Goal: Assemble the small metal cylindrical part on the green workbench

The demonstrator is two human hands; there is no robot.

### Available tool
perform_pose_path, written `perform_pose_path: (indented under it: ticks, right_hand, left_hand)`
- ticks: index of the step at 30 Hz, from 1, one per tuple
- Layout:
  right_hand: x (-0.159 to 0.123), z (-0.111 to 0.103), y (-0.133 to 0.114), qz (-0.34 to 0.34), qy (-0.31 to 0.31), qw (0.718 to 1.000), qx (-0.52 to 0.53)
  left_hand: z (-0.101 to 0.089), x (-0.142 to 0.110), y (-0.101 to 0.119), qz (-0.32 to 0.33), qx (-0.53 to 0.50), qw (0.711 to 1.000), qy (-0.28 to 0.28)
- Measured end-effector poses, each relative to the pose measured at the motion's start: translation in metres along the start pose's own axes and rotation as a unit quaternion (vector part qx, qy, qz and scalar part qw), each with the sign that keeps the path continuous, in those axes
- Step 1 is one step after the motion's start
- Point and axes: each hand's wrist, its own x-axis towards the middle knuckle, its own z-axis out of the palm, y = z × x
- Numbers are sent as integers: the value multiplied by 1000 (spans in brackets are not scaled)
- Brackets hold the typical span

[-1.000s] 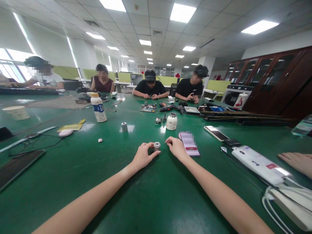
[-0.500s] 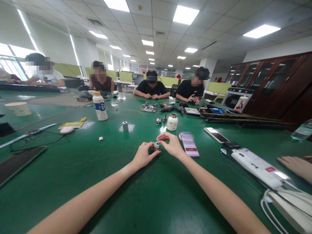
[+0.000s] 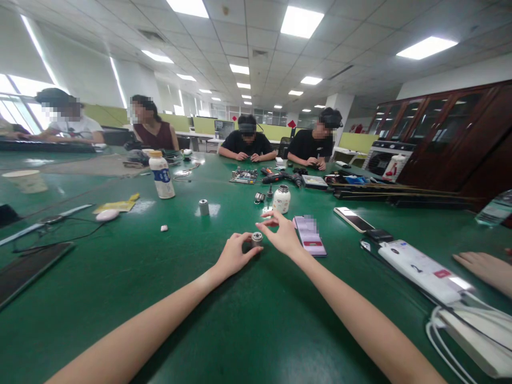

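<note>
A small grey metal cylinder (image 3: 256, 241) stands upright on the green table, its round top showing a dark centre. My left hand (image 3: 236, 253) is closed around its left side, with thumb and fingers on either side of it. Just right of the cylinder, my right hand (image 3: 283, 234) hovers with its fingers apart and nothing visible in them. A second, similar metal cylinder (image 3: 204, 207) stands farther off to the left. Behind my right hand is a white jar (image 3: 281, 200) with an open metal neck, next to small dark metal parts (image 3: 260, 198).
A pink-screened phone (image 3: 311, 237) lies beside my right hand; another phone (image 3: 354, 219) and a white power strip (image 3: 426, 272) with cables are farther right. A milk bottle (image 3: 162, 176) stands left. Another person's hand (image 3: 482, 265) rests at the right edge. Across the table, several people sit behind a drill (image 3: 276, 177).
My right hand has drawn off the cylinder's top, its fingers spreading and moving slightly up and away. My left hand keeps its hold. A person across the table has turned their head.
</note>
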Motion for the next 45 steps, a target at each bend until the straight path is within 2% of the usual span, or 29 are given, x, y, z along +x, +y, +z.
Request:
perform_pose_path:
  ticks: [4,6,10,13,18,22,26,30,33,36,39,42,45]
  right_hand:
    - [-4,6,1,-14,-65,998,13]
    - [-5,8,1,-12,-64,998,14]
    - [0,5,9,-6,14,1000,15]
    - [3,-6,25,21,59,997,-40]
    - [-2,-17,51,95,-34,971,-215]
    - [-6,-16,54,100,-66,959,-257]
    - [-3,-15,50,96,-39,972,-211]
    - [5,-12,32,59,8,998,-31]
    - [5,-5,12,16,-20,999,39]
    - [1,2,-2,-8,-71,997,18]
    - [-3,4,-5,-10,-93,996,-10]
    - [-5,4,-4,-1,-95,995,-33]
    - [-5,3,-4,19,-62,994,-91]
  left_hand:
    - [0,0,-1,1,6,1000,0]
    - [0,0,-1,2,7,1000,1]
    - [0,-1,-1,2,4,1000,2]
    - [0,-1,0,-3,4,1000,6]
    - [0,-1,1,-3,3,1000,6]
    - [0,-1,2,-3,4,1000,6]
    - [1,-1,1,-3,1,1000,5]
    - [1,0,-1,-3,-3,1000,4]
    - [1,-1,-1,2,1,1000,2]
    - [1,-1,-1,4,9,1000,3]
    - [1,0,-1,2,14,1000,5]
    - [1,0,-1,4,15,1000,4]
    - [0,0,0,5,11,1000,0]
